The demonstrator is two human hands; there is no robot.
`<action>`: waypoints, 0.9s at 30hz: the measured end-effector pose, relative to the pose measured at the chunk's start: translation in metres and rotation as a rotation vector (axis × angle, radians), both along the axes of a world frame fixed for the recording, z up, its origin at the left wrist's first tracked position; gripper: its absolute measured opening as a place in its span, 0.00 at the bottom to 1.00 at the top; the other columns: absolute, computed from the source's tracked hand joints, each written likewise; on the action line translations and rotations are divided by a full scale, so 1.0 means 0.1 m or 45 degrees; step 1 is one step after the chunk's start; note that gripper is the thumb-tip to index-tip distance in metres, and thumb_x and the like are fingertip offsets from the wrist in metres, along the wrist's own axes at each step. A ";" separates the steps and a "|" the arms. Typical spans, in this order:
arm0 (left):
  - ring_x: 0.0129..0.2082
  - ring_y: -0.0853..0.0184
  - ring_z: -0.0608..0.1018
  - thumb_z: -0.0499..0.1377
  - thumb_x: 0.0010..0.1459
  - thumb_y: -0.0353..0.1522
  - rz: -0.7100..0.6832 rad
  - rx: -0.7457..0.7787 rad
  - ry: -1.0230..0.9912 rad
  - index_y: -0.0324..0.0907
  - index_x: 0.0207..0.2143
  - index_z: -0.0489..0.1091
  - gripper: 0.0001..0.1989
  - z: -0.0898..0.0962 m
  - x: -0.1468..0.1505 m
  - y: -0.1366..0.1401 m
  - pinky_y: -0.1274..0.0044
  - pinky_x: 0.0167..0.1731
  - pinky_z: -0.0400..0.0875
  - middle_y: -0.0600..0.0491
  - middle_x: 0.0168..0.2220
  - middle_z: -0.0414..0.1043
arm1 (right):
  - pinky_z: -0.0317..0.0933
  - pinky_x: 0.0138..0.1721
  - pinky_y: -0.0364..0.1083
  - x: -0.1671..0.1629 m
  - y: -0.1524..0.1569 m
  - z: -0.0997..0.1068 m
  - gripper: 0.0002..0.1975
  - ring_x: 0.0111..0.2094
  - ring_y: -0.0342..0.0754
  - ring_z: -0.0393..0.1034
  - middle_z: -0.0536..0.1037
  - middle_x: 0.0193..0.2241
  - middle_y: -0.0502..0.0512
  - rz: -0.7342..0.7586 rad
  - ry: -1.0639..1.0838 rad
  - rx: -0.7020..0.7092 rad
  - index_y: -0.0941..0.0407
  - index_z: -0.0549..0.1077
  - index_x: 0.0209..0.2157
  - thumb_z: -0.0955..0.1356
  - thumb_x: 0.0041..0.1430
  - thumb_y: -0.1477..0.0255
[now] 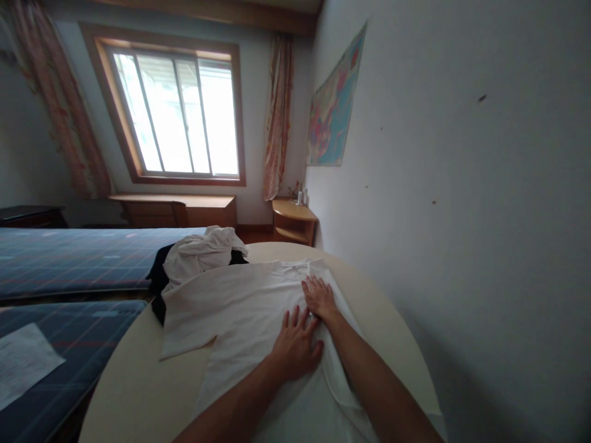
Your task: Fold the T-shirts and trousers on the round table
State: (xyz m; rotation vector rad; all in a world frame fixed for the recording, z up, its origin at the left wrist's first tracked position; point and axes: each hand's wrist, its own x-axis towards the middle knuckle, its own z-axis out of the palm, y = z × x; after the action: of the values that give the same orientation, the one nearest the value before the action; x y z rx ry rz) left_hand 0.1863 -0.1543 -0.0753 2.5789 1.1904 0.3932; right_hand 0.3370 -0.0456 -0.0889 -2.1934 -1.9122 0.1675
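Across this round cream counter (138,387) spreads a white shirt (247,317), and flat on its cloth go my left fingers (294,317) and right fingers (314,285), loosely splayed, gripping nothing, right ones farther forward!

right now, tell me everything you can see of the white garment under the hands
The white garment, seemingly a shirt of thin, soft cloth, lies lightly creased on the round table. One sleeve spreads left; the right side looks folded in. Its near end runs out of view. The left hand lies flat on its body, the right hand farther up. A clothes heap adjoins the sleeve.
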 end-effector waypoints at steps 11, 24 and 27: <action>0.69 0.44 0.47 0.49 0.63 0.46 -0.115 0.023 -0.093 0.46 0.66 0.55 0.32 0.01 0.61 -0.25 0.52 0.65 0.40 0.43 0.70 0.47 | 0.35 0.67 0.57 0.69 -0.37 0.06 0.32 0.69 0.54 0.41 0.50 0.70 0.52 -0.119 -0.081 -0.021 0.51 0.54 0.68 0.47 0.70 0.54; 0.65 0.55 0.62 0.50 0.66 0.41 0.208 0.046 -0.050 0.38 0.63 0.61 0.27 0.12 -0.05 0.27 0.65 0.63 0.56 0.41 0.66 0.57 | 0.35 0.67 0.58 1.08 -0.39 0.03 0.32 0.70 0.53 0.38 0.45 0.71 0.50 -0.126 -0.160 -0.139 0.50 0.48 0.69 0.48 0.70 0.53; 0.63 0.55 0.65 0.52 0.65 0.36 0.525 0.297 0.010 0.35 0.59 0.65 0.23 0.10 -0.74 0.54 0.65 0.61 0.58 0.39 0.63 0.62 | 0.36 0.67 0.58 1.08 -0.37 0.03 0.32 0.70 0.53 0.38 0.45 0.71 0.49 -0.136 -0.171 -0.145 0.49 0.48 0.69 0.48 0.70 0.53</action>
State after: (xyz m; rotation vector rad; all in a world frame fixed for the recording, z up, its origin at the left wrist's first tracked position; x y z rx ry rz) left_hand 0.1118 -0.1007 -0.0651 2.5076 1.7796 0.6407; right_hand 0.4451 -0.0826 -0.0860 -2.4329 -1.8899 0.1160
